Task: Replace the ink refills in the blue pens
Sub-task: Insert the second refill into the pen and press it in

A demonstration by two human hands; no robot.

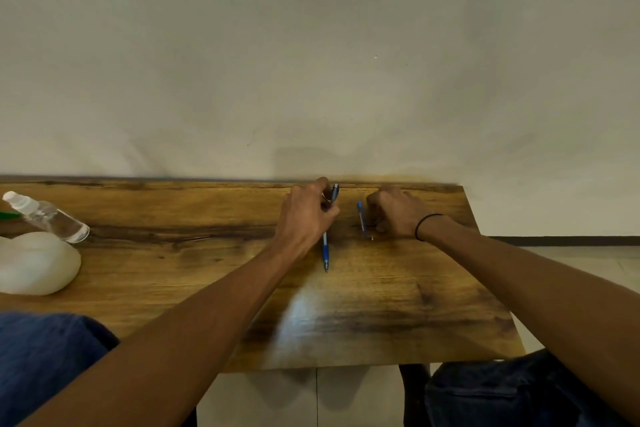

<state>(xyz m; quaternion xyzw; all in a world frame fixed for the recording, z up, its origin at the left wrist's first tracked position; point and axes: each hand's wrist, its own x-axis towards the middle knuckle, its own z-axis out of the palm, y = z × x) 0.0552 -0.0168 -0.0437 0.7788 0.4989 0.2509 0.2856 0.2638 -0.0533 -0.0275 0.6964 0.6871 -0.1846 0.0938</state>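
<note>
Two blue pens lie on a wooden table (381, 305) near its far edge. My left hand (304, 215) is closed around the upper part of the longer blue pen (325, 250), whose tip points toward me and whose clip end sticks out above my fingers. My right hand (398, 213) rests curled on the table just right of a thinner blue pen or refill (361, 218); its fingertips are by the lower end of that piece, and whether they pinch it I cannot tell. A black band circles my right wrist.
At the far left lie a clear plastic bottle (48, 217) on its side, a white rounded lump (34, 263) and a bit of something green (8, 216). A pale wall stands right behind the table. The table's right edge drops to the floor.
</note>
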